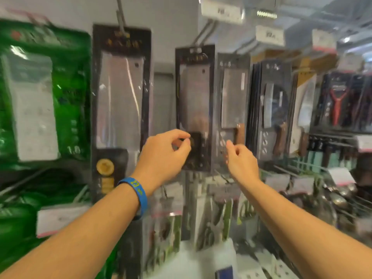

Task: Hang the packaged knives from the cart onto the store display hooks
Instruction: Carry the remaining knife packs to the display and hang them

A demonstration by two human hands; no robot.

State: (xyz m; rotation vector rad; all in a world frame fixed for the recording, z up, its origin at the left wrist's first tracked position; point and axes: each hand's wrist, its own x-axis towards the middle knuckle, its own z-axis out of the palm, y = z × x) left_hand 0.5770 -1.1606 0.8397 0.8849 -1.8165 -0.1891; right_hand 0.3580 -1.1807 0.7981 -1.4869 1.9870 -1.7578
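A black packaged cleaver (pixel 194 87) hangs from a display hook at the centre of the wall. My left hand (pixel 163 156), with a blue wristband, hovers in front of the pack's lower left corner, fingers loosely curled and thumb near the forefinger, holding nothing that I can see. My right hand (pixel 241 162) is raised just right of that pack, below a grey packaged cleaver (pixel 233 93), fingers loosely curled and empty. A larger black packaged cleaver (pixel 120 87) hangs on its own hook (pixel 120 15) to the left. The frame is blurred. The cart is out of view.
Green packaged goods (pixel 40 93) fill the left wall. More knife packs (pixel 275 97) and red peelers (pixel 338 101) hang to the right, under white price tags (pixel 221 9). Small bagged tools (pixel 167 228) hang on lower hooks. Metal ladles (pixel 338 198) lie at the right.
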